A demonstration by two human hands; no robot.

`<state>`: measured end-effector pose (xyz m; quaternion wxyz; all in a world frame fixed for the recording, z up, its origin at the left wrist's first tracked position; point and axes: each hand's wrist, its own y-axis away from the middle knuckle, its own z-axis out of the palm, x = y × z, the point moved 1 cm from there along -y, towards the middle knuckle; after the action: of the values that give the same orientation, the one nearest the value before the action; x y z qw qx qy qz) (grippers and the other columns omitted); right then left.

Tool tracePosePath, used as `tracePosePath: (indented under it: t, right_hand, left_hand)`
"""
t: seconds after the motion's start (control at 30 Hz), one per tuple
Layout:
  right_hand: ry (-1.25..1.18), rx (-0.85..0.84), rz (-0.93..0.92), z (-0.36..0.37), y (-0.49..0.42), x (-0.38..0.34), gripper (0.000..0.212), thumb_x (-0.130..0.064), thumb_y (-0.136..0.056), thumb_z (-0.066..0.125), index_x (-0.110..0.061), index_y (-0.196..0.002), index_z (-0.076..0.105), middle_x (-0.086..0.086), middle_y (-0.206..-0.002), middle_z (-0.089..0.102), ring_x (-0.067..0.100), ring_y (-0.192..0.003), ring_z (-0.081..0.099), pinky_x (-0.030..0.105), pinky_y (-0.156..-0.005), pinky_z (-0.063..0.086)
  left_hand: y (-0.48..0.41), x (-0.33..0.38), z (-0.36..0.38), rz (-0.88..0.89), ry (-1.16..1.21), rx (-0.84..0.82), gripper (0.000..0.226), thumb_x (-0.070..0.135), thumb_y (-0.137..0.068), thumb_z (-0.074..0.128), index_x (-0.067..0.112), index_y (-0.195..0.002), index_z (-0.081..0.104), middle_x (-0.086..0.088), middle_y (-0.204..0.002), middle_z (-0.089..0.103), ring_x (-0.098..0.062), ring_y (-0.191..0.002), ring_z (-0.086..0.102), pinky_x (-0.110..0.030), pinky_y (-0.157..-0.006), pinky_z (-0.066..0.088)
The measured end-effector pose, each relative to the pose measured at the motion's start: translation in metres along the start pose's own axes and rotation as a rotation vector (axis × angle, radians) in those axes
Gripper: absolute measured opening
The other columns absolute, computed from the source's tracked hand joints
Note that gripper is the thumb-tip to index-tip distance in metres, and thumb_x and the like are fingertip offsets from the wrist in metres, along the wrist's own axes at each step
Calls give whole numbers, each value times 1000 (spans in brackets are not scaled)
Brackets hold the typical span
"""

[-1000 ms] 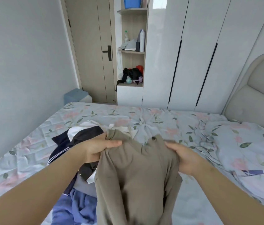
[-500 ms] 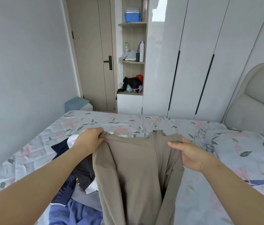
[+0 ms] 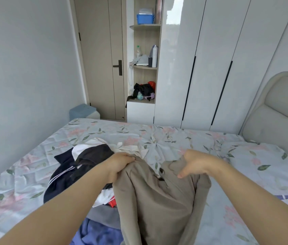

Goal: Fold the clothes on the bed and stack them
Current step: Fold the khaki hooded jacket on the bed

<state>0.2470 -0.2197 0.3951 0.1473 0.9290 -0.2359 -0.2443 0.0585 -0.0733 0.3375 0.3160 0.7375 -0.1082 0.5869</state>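
Khaki trousers (image 3: 157, 200) held above bed (image 3: 166, 137) — left hand (image 3: 120, 164) grips one waistband corner, right hand (image 3: 199, 162) grips other.

Taupe trousers (image 3: 157, 200) (seemingly unbuttoned) beside dark heaped clothes (image 3: 90, 156)

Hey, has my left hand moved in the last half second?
Yes: the left hand shifted right, away from the white patch in the clothes pile, toward the right hand.

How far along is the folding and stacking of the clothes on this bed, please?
Done: nothing visibly; no folded stack shows on the bed. In hand: the left hand and right hand grip the waistband of the khaki trousers, unfolded. To do: those trousers and the jumbled heap of dark, white and blue clothes beside them.
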Motion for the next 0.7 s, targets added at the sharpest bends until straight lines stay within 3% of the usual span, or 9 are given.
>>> tracePosePath:
  t: [0.1, 0.17, 0.23, 0.27, 0.33, 0.43, 0.57, 0.7]
  right_hand:
    - [-430, 69, -61, 9, 2, 14, 36, -15, -86, 68, -3, -119, 59, 11, -117, 61, 23, -116, 56, 34, -100, 42]
    - [-628, 41, -95, 17, 3, 12, 18, -14, -91, 62, -13, -109, 60, 6, -112, 62, 19, -106, 60, 35, -95, 47]
    - [-652, 43, -157, 26, 1, 5, 9, -15, -92, 60, -16, -100, 57, 5, -108, 65, 17, -100, 62, 38, -93, 50]
    - [-641, 58, -192, 29, 0, -1, 7, -15, -92, 59, -17, -98, 56, 3, -104, 64, 16, -98, 61, 37, -92, 50]
    - [-584, 118, -243, 31, 1, -9, 9, -15, -92, 59, -20, -99, 55, -3, -102, 63, 12, -98, 60, 30, -91, 49]
    - [-620, 158, -232, 26, 3, -5, 19, -16, -87, 66, -21, -104, 59, -2, -107, 65, 16, -104, 61, 35, -95, 48]
    - [-708, -38, -165, 18, 14, 9, 24, -11, -79, 74, -18, -100, 66, -1, -100, 71, 16, -95, 66, 36, -91, 52]
    - [-365, -93, -22, 7, 19, 23, 27, -19, -74, 80, -14, -97, 65, -1, -106, 64, 16, -98, 62, 31, -84, 54]
  left_hand:
    - [7, -12, 12, 41, -17, -11, 7, 13, -94, 56, 7, -94, 59, -12, -92, 64, -23, -83, 59, -33, -80, 48]
    - [12, -22, 22, 22, 7, -83, 43, 33, -79, 74, 7, -109, 58, -11, -104, 67, -21, -93, 64, -35, -88, 52]
    - [15, -37, 39, 3, -45, -219, 86, 51, -54, 87, 15, -123, 51, -6, -119, 64, -20, -108, 63, -39, -97, 49]
    - [19, -41, 49, 33, -108, -284, 89, 51, -51, 88, 20, -124, 49, -1, -121, 63, -16, -110, 61, -38, -99, 49]
    - [21, -48, 63, 136, -241, -275, 71, 34, -61, 87, 24, -119, 48, 7, -112, 63, -8, -105, 60, -27, -93, 50]
    - [23, -36, 56, 318, -359, -132, 51, 19, -67, 83, 18, -110, 55, 5, -99, 62, -10, -95, 58, -13, -74, 47]
    - [24, -22, 23, 421, -307, -161, 47, 25, -48, 81, 20, -92, 64, 2, -88, 66, -8, -84, 60, -28, -83, 49]
    - [29, -7, -12, 449, -331, -131, 35, 0, -65, 81, -3, -95, 64, 0, -84, 63, -7, -77, 58, -27, -80, 47]
